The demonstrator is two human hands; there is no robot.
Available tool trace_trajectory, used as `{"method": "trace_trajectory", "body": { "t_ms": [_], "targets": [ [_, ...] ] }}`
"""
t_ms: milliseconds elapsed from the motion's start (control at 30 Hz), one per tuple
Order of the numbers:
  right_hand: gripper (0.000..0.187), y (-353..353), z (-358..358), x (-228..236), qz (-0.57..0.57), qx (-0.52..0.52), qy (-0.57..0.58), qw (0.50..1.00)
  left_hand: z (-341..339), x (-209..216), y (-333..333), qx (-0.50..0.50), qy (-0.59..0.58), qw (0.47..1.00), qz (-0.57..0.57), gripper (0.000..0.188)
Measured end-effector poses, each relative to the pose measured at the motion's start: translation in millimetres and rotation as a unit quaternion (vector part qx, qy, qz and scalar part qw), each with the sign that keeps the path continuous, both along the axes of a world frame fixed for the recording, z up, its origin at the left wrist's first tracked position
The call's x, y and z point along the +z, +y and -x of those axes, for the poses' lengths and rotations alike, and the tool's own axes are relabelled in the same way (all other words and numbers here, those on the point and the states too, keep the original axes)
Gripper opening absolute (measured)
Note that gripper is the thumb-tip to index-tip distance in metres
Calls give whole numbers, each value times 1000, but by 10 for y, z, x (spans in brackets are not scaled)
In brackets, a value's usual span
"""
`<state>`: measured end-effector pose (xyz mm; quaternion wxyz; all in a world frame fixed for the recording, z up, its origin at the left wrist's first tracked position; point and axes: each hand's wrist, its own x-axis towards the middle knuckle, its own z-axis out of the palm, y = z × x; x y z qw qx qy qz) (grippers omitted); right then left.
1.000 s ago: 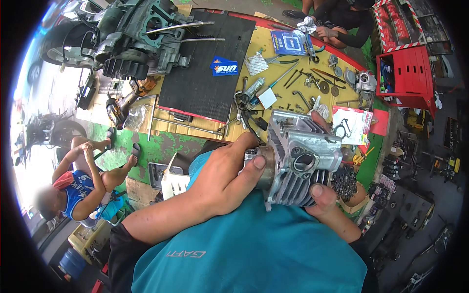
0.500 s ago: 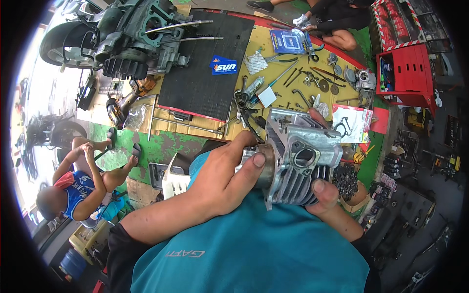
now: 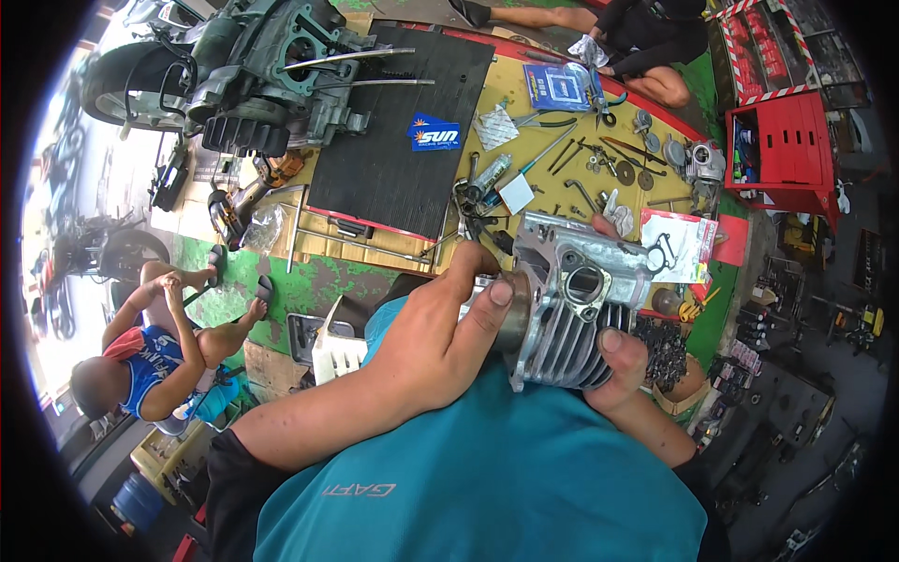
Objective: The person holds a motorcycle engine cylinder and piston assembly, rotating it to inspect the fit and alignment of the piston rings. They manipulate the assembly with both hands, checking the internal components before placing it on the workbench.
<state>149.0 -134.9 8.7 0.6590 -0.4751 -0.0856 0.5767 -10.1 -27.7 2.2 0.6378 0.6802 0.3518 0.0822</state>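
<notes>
Above my lap is a grey metal engine cylinder block [image 3: 590, 304], with cooling fins on its near side and a round port facing up. My right hand [image 3: 616, 365] is closed around its right end, the thumb pressed on the fins. At the block's left end a darker steel sleeve [image 3: 514, 318] sticks out. My left hand [image 3: 435, 332] is closed at the sleeve's mouth, its thumb on the sleeve's edge. A silvery part, like a piston [image 3: 478, 292], shows between its fingers, mostly hidden; how far it sits inside the sleeve I cannot tell.
Ahead, a bench holds pliers [image 3: 546, 121], several loose gears, bolts and tools, a packaged gasket [image 3: 676, 245] and a black ribbed mat [image 3: 375, 178]. An engine [image 3: 281, 84] stands far left, a red cabinet [image 3: 782, 145] right. One person sits left, another at the back.
The cylinder block has rolled slightly, its port moving up and away from me and more fins showing. Both hands keep their hold on the parts.
</notes>
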Motion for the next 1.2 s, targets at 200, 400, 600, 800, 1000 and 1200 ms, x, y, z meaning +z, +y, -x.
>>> {"method": "trace_trajectory", "body": {
  "t_ms": [200,400,600,800,1000,1200],
  "targets": [
    [112,-2,-43,18,-5,5,34,999,103,-110,100,-72,-55,995,30,66],
    [111,-16,-44,-5,-12,12,15,1000,179,-107,155,-130,-95,987,7,70],
    [111,-50,-30,-9,-5,7,21,1000,230,-149,129,-167,-86,976,-107,69],
    [111,-57,-17,-18,-7,-4,31,999,204,-9,170,-182,-43,968,-166,67],
    [110,-88,-64,-37,-11,-1,33,999,181,98,209,-196,-26,967,-162,69],
    [109,-73,-43,-22,-12,-17,47,999,164,17,135,-159,-67,966,-191,67]
  ]
}}
